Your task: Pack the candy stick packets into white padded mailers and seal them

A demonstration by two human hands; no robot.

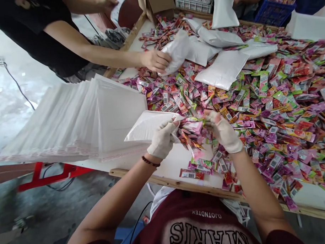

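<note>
The left hand, in a pale glove with bare fingertips, has its fingers closed on the open end of a white bag. The bag lies on its side, with its mouth toward the right hand. A bunch of small shiny packets pokes out of the mouth, between the two hands. The right thumb and fingers are pinched together on the green tip of this bunch, so the bunch touches them. Just under it, a few loose packets lie on the white table, near its wooden edge. Left of the bag stands a long row of flat white bags. To the right, a big colorful heap of packets covers the table. Farther off, another person's hand holds a crinkly white bag, next to some plump white bags on the heap.
</note>
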